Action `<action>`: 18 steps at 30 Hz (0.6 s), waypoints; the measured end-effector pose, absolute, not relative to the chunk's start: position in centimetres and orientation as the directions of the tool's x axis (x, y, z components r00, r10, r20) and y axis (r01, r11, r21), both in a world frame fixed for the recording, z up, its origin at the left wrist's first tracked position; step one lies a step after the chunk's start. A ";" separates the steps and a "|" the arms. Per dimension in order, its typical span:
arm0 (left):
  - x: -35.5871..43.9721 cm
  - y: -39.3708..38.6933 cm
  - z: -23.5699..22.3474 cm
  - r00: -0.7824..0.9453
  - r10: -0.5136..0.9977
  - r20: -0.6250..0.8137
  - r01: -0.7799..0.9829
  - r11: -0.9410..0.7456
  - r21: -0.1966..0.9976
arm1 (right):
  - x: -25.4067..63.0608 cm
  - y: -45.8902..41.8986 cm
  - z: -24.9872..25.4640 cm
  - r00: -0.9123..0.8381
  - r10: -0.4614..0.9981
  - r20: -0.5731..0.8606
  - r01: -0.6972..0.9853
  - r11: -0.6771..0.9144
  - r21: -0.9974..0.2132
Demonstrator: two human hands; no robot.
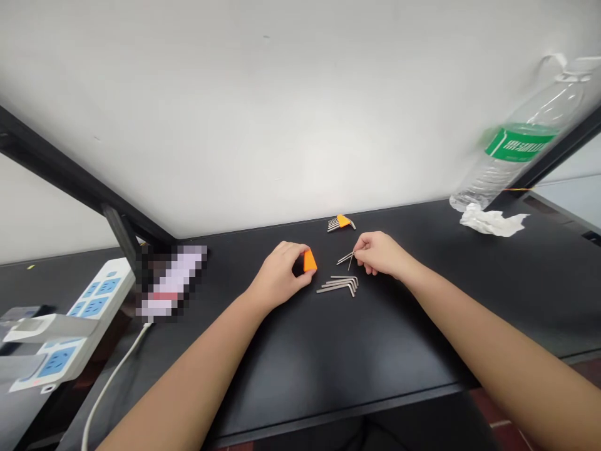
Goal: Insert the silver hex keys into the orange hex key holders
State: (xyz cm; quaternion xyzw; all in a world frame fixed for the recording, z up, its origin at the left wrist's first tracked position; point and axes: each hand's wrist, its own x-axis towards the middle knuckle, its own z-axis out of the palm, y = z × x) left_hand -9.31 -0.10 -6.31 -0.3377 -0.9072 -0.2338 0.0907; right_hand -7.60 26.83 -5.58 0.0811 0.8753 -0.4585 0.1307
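Between its thumb and fingers, my left hand point(284, 275) grips an orange hex key holder point(309, 260) just above the black table. To the right, my right hand point(378, 252) pinches thin silver hex keys point(346, 257); their exact number is hard to make out. Below and between the hands, several larger L-shaped hex keys point(339, 284) lie side by side on the table, their bent ends to the right. Farther back, near the wall, rests a second orange holder point(344, 220) with several hex keys in it.
A tall clear bottle with a green label point(521, 143) leans at the back right, beside crumpled white tissue point(493, 222). At the left are a blurred-out phone point(174, 285) with a white cable point(115, 379) and a white power strip point(103, 313) carrying plugs. A black metal frame point(79, 178) slants above them.
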 end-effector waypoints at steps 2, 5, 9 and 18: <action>-9.7 -0.4 -6.5 -0.791 0.542 0.285 0.612 0.693 0.380 | -7.4 27.1 -5.2 -0.961 0.013 -0.276 0.212 0.678 -0.704; -9.9 -0.7 -6.7 -0.810 0.538 0.233 0.584 0.712 0.390 | -7.0 27.4 -4.6 -0.979 -0.010 -0.203 0.121 0.772 -0.624; -9.8 -0.8 -6.9 -0.805 0.553 0.213 0.588 0.703 0.399 | -6.9 27.9 -4.3 -0.970 -0.027 -0.241 0.130 0.779 -0.613; -9.9 -0.9 -6.9 -0.827 0.528 0.192 0.557 0.728 0.400 | -7.8 28.9 -5.3 -0.975 0.084 -0.205 0.212 0.625 -0.751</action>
